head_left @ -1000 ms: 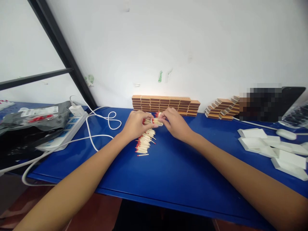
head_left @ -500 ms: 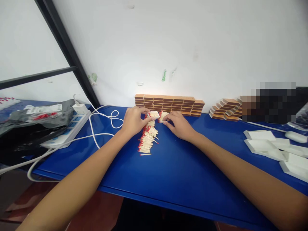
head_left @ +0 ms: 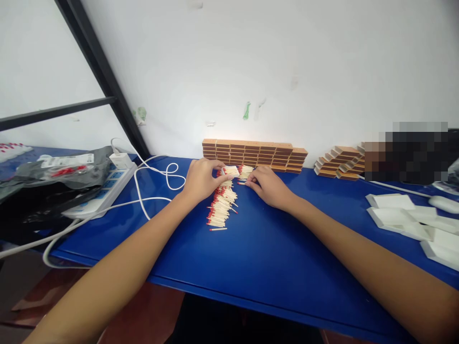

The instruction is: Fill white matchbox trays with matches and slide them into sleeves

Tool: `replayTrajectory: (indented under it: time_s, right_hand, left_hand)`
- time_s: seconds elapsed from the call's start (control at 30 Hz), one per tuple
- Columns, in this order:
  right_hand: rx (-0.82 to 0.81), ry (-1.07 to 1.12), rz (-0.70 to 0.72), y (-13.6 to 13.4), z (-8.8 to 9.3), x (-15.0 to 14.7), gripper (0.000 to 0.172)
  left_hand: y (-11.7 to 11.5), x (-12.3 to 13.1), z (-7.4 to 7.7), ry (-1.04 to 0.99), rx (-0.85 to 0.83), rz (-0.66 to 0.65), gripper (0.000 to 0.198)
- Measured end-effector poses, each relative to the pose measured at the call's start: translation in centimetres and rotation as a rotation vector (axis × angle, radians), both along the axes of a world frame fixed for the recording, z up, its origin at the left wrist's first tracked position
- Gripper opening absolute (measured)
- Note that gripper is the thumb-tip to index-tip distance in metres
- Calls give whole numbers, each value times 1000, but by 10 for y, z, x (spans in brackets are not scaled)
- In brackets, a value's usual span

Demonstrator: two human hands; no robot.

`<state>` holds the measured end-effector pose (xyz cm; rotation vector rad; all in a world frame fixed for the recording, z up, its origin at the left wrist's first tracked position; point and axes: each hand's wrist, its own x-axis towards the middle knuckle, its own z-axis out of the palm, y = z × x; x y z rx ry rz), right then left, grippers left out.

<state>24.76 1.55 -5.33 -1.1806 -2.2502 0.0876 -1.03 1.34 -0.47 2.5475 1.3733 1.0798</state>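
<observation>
A heap of red-tipped matches [head_left: 221,206] lies on the blue table [head_left: 272,248], stretching toward the wall. My left hand [head_left: 201,179] pinches a small white matchbox tray [head_left: 230,170] holding matches, just above the far end of the heap. My right hand [head_left: 269,186] rests beside it, fingers curled and touching a few loose matches [head_left: 245,173] near the tray. A row of stacked brown matchbox sleeves [head_left: 254,155] stands against the wall behind both hands.
More brown sleeves [head_left: 340,162] are stacked to the right. White trays [head_left: 409,220] lie at the right edge beside a white mouse [head_left: 443,204]. A power strip [head_left: 103,190] with white cables [head_left: 150,191] and a dark bag [head_left: 53,181] occupy the left.
My hands have drawn apart. The left now holds the white tray alone, and the right has dropped to the loose matches on the table. The view shifted slightly.
</observation>
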Motion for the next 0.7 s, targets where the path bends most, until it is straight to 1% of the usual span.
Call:
replayTrajectory:
  time_s: [0.33, 0.57, 0.7]
  right_hand:
    - [-33, -2, -2, -4, 5, 3, 12]
    - [71, 90, -53, -8, 18, 5, 12]
    - [120, 117, -34, -16, 25, -3, 10]
  left_hand:
    - [3, -1, -4, 1, -6, -16, 32]
    - [2, 0, -4, 61, -3, -14, 33]
    - [-1, 4, -3, 74, -7, -56, 32]
